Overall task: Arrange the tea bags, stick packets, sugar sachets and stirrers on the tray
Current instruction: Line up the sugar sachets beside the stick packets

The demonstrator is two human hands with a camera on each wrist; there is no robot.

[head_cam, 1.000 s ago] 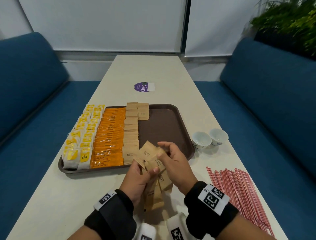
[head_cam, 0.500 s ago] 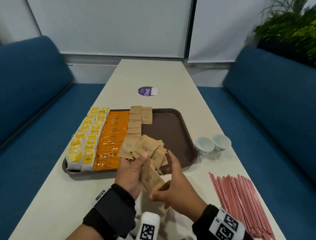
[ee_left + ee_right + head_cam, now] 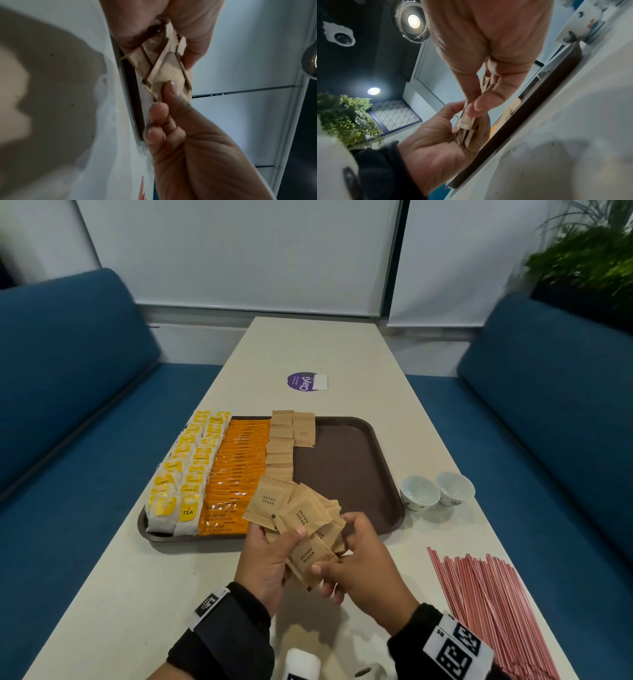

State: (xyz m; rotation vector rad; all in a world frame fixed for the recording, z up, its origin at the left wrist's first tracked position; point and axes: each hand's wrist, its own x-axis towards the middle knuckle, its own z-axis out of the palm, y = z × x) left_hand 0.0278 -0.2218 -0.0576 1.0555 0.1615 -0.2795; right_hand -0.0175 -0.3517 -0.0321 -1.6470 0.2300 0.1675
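A brown tray (image 3: pixel 342 474) holds tea bags (image 3: pixel 185 474) at its left, orange stick packets (image 3: pixel 236 467) beside them, then a column of brown sugar sachets (image 3: pixel 282 446). Above the tray's near edge my left hand (image 3: pixel 274 546) grips a fanned bunch of sugar sachets (image 3: pixel 298 515), thumb on top. My right hand (image 3: pixel 356 559) pinches the lowest sachet (image 3: pixel 310 556) of the bunch between thumb and fingers. The left wrist view shows the bunch (image 3: pixel 168 65) between both hands; the right wrist view shows it (image 3: pixel 467 121) edge-on. Red stirrers (image 3: pixel 479 604) lie on the table at the right.
Two small white cups (image 3: pixel 419 494) stand on the table just right of the tray. A purple sticker (image 3: pixel 305 381) lies beyond the tray. Blue benches (image 3: pixel 68 405) run along both long sides of the narrow table. The tray's right half is bare.
The right hand came off the top of the bunch and moved down to its near right side, now pinching a lower sachet. The left hand has spread the sachets into a fan.
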